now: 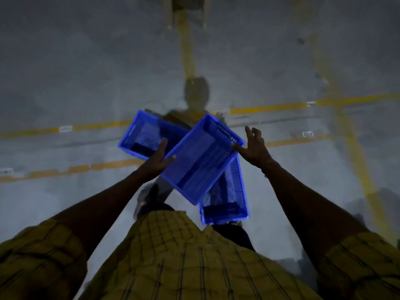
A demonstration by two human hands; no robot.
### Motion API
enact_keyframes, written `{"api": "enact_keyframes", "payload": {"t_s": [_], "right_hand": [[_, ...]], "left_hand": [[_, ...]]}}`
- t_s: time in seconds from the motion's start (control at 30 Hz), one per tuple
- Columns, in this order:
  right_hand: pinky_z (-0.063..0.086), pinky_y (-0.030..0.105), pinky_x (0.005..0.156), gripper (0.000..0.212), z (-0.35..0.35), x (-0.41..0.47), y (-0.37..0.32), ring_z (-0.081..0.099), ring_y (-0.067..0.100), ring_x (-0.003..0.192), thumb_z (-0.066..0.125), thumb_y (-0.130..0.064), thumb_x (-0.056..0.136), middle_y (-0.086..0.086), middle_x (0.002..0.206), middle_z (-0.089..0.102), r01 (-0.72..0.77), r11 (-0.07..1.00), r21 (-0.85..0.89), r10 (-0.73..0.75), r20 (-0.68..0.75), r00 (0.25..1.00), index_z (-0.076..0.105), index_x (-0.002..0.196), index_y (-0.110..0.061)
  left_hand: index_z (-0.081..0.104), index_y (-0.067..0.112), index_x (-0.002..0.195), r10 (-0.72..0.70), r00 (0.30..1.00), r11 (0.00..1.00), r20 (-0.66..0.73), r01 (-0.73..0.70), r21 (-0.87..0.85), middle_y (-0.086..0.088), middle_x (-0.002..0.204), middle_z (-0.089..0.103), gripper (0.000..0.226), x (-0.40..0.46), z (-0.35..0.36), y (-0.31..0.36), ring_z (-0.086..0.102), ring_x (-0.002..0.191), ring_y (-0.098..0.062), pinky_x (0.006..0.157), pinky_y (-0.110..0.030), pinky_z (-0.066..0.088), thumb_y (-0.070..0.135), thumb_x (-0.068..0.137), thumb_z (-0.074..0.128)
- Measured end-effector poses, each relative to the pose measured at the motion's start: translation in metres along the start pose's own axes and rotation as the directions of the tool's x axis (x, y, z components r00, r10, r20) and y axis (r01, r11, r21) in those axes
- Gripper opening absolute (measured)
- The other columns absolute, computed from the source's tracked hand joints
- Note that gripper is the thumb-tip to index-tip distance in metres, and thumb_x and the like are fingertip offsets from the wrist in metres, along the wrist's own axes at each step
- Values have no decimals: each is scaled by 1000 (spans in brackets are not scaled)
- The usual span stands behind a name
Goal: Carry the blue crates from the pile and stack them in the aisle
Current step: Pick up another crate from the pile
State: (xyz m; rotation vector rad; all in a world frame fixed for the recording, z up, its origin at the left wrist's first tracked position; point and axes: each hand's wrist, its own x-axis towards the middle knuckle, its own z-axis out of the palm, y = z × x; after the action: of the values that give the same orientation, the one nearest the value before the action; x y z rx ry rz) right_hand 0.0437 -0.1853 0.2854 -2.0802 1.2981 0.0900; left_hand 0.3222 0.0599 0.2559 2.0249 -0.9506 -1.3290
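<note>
Dim grey floor [65, 72], yellow lines. Top crate [201, 156] skewed across two crates; left hand [158, 161] cupping edge, right hand [255, 146] splayed, fingertips steadying rim, likely squaring it.

Three crates overlap on the floor [65, 61]: the top crate [201, 156] lies askew across the left crate [142, 135] and the near crate [227, 198]. The left hand [158, 159] touches its left rim and the right hand [253, 148] its right corner (fingers spread). Floor lines [270, 107] run crosswise behind the crates.

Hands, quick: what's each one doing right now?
Left hand: open, palm against the left rim of the top blue crate.
Right hand: open, fingers spread, thumb tip touching the crate's right rim.
</note>
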Motion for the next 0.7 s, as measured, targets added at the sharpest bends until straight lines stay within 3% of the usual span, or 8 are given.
{"api": "enact_keyframes", "payload": {"t_s": [0.1,0.3,0.43,0.57,0.7], "right_hand": [[29,51,112,108,-25,7,16,23,41,141,55,-72,72,18,158,15,105,994,-39,-101,90,991,20,155,-13],[31,54,113,100,-45,31,37,20,41,144,60,-68,81,15,160,12,210,968,-137,-184,183,966,17,156,-17],[30,54,114,102,-40,49,43,19,40,145,58,-73,78,15,161,11,229,955,-189,-187,216,958,18,156,-20],[30,54,114,104,-28,70,39,19,37,146,57,-75,74,14,160,13,245,955,-169,-195,266,944,21,155,-22],[32,49,113,96,-13,105,43,27,37,142,62,-68,79,18,155,22,365,907,-210,-275,360,891,26,153,-19]], "left_hand": [[-5,19,161,-25,997,1000,-72,24,-8,8,167,-6,83,-32,45,9,0,151,-6,114,-17,9,35,103,52],[-14,31,159,-65,990,997,-128,58,-59,13,166,-13,86,-59,89,-2,-1,153,-7,121,-30,15,44,103,50],[-14,26,159,-92,988,994,-126,84,-67,19,157,-16,88,-50,101,-17,-8,155,-13,126,-42,15,36,103,52],[-13,25,160,-125,967,990,-224,106,-95,20,157,-15,87,-44,116,-24,-10,155,-15,126,-42,16,34,104,53],[-11,26,160,-177,933,978,-313,133,-159,11,162,-13,88,-29,146,-29,-3,156,-24,123,-43,21,31,103,55]]}}
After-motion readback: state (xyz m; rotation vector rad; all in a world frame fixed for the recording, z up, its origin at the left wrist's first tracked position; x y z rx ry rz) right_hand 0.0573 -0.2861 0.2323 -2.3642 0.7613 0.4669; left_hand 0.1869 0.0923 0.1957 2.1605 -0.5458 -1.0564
